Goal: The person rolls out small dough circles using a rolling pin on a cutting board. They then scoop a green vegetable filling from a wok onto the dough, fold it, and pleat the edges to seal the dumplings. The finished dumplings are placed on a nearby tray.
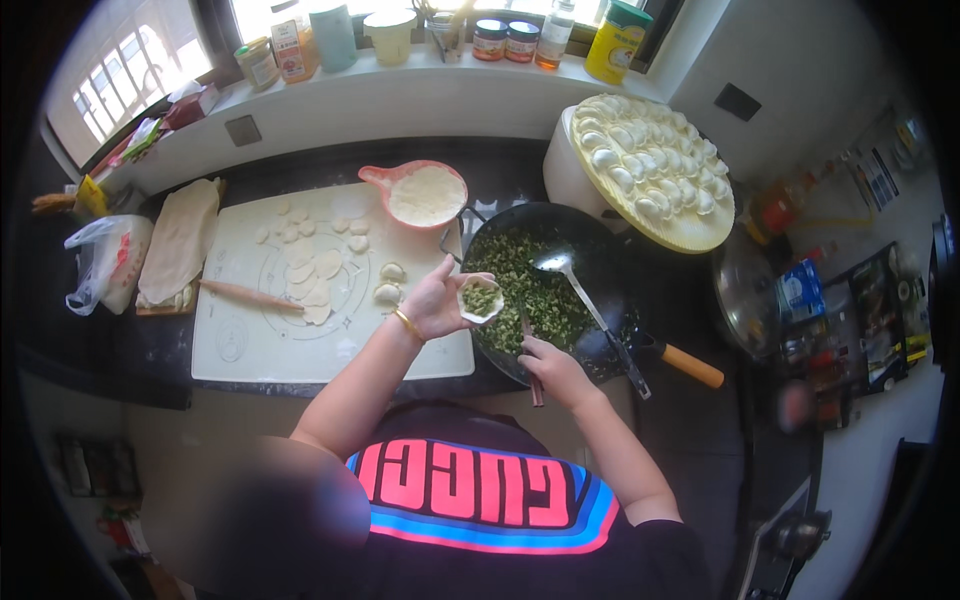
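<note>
So, from the left: a rolling pin (250, 294) lay on the pale mat (420, 356), its tip by the dough rounds (314, 283). Next along, I had the left hand (438, 304) spread, thumb wide, a wrapper (476, 317) resting on its fingers over the left edge of the wok (605, 265), greens (482, 297) in its middle. Then the right hand (555, 371), closed round the chopsticks (537, 388), tips towards the filling (513, 250)! Loading the wrapper was the step, I judged; the next move called for a level left hand and tips clear of the dough's rim. Rightward, a ladle (556, 264), then dumplings (655, 160).
</note>
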`<state>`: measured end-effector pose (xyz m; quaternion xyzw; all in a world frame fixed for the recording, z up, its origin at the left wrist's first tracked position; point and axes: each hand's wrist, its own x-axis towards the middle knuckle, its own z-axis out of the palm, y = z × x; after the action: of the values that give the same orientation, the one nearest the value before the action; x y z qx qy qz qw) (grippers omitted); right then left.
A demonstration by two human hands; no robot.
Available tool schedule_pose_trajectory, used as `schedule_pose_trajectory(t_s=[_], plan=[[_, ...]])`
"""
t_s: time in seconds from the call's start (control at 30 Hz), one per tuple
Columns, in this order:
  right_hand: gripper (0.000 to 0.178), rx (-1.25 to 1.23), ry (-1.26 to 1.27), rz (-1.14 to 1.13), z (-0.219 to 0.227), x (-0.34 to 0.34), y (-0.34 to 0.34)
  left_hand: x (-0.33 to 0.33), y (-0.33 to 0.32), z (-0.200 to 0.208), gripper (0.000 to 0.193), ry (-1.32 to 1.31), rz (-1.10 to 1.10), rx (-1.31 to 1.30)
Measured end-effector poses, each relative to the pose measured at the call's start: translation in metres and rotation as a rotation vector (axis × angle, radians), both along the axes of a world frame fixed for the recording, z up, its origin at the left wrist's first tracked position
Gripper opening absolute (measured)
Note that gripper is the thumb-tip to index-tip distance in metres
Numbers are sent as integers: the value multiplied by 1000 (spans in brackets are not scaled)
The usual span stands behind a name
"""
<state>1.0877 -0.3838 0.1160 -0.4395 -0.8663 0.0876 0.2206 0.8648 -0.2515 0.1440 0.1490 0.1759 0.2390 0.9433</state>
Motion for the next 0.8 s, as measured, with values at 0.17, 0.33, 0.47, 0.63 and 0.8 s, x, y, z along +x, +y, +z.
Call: schedule_pose_trajectory(t_s=[0.17, 0.33, 0.47, 0.63, 0.8], plan=[[21, 46, 233, -161, 28, 0, 16, 9, -7, 9, 69, -11, -20, -6], [20, 110, 492, -240, 73, -20, 26, 20, -15, 11, 68, -73, -50, -14], [20, -52, 572, -259, 68, -26, 26, 21, -18, 14, 67, -90, -45, -14], [34, -42, 686, -324, 66, -34, 25, 24, -19, 26, 65, -46, 2, -32], [37, -236, 970, -262, 64, -32, 24, 25, -20, 29, 64, -68, 11, -31]])
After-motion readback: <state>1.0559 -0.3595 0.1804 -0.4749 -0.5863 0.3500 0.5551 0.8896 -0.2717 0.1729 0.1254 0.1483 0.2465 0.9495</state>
